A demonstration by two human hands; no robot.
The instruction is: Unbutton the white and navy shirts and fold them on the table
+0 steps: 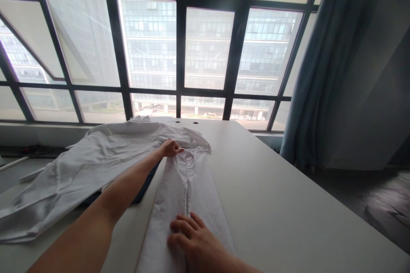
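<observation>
Left hand (171, 148): fingers curled closed at far end of white buttoned cloth garment (205, 192); can't tell if pinching it. Right hand (194, 239): fingers spread on its near part. Under it: smooth white table (269, 187).

White tabletop (256, 179) running toward the windows, two small dark round holes near its far edge, a white garment with a buttoned front (205, 187) laid lengthwise, a rumpled white garment (105, 145) spread to its left, something dark blue (145, 185) partly under the rumpled one.
</observation>
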